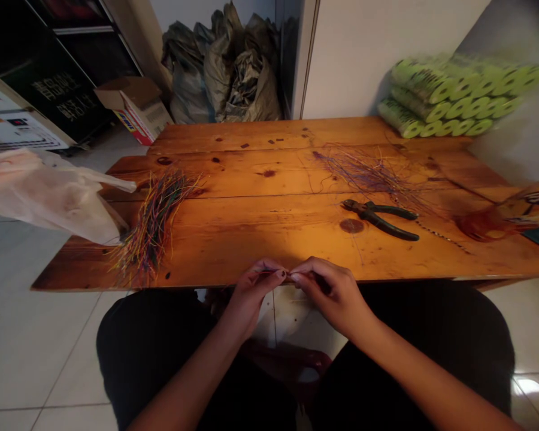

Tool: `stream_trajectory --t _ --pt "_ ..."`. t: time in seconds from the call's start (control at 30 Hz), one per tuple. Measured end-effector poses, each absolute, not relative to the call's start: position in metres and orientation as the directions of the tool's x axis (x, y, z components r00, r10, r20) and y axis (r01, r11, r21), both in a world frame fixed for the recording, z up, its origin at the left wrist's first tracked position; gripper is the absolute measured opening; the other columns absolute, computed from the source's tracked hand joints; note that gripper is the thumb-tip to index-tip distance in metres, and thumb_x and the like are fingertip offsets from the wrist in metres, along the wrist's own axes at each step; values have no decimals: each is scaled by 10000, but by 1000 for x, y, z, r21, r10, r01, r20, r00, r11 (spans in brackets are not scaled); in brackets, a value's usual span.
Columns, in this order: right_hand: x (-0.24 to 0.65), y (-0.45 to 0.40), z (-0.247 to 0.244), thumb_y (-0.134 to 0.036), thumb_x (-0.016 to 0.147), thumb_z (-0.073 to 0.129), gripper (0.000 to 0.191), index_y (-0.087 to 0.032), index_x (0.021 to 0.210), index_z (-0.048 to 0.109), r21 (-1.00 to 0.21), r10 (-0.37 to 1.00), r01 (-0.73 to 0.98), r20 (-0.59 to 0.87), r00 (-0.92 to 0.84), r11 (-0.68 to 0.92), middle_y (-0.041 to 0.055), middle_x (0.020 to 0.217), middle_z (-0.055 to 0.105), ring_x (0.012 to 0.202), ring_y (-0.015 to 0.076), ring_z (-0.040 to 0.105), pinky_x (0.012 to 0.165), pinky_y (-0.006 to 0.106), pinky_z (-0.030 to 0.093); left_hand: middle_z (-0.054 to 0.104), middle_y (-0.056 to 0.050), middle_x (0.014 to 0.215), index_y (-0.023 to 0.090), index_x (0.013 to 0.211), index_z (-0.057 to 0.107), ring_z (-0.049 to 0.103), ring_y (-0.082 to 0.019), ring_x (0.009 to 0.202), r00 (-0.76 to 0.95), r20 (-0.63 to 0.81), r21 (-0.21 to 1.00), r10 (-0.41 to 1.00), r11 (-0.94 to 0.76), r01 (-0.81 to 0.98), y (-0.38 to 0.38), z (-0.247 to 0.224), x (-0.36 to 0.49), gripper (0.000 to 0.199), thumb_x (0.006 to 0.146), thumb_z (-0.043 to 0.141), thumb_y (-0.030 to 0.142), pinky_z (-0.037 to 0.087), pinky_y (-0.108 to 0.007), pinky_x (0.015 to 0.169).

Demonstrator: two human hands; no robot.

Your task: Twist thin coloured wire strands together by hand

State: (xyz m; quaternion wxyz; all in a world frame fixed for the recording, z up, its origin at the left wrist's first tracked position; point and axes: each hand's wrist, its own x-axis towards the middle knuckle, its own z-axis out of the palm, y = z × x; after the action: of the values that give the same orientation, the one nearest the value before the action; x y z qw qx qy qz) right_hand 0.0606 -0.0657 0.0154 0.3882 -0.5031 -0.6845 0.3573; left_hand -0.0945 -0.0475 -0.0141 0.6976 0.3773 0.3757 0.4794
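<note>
Just above the table's front edge, my left hand (254, 290) and my right hand (336, 292) meet fingertip to fingertip. Both are closed in a pinch on a thin reddish wire (288, 273), most of which the fingers hide. To the left lies a thick bundle of coloured wires (159, 218) in yellow, green, red and purple. Beyond my right hand rest diagonal cutters (369, 214) with dark handles, jaws pointing left. A looser spread of thin purple and orange wires (363, 170) lies behind the cutters.
A white plastic bag (58, 191) overhangs the wooden table (233, 221) at left. Green rolls (453, 96) are stacked at the back right. A reddish bottle-like container (507, 212) lies at the right edge. Behind stand grey sacks (224, 72) and a cardboard box (139, 111).
</note>
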Motion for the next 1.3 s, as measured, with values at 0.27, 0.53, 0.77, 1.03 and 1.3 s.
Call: stream_trajectory --t 0.27,0.53,0.77,1.03,1.3 --pt "59 -61 18 -345 820 546 209 -189 682 562 -987 965 66 -158 -208 -147 -29 602 510 508 79 406 478 216 322 552 5 809 223 723 643 546 -118 797 205 118 980 972 -80 -184 -43 -14 -103 59 693 694 226 466 -248 709" --pt "58 -62 19 -319 815 549 185 -197 676 561 -989 967 44 -149 -205 -143 -22 615 516 554 89 435 511 220 343 580 -25 882 258 773 702 563 -155 851 188 384 882 904 -419 213 -38 -6 -111 58 737 657 266 485 -329 770" --pt "59 -65 18 -340 824 539 181 -190 737 592 -986 978 152 -92 -189 -63 -17 618 546 559 95 468 515 227 360 584 -27 916 254 768 705 570 -155 855 181 485 777 855 -517 359 -40 -1 -109 73 759 636 277 479 -326 762" --pt "63 -71 17 -226 869 486 135 -198 891 616 -806 932 469 284 -226 360 27 752 618 653 124 551 589 249 427 576 -38 934 239 782 682 529 -187 962 206 450 761 869 -494 421 -44 -1 -110 87 783 603 273 453 -358 833" --pt "68 -71 10 -210 883 450 189 -175 939 627 -622 877 618 341 -338 480 75 824 632 740 163 572 647 290 445 555 -49 943 214 778 659 526 -181 972 263 291 856 920 -373 358 -41 -9 -110 130 810 564 296 435 -349 868"
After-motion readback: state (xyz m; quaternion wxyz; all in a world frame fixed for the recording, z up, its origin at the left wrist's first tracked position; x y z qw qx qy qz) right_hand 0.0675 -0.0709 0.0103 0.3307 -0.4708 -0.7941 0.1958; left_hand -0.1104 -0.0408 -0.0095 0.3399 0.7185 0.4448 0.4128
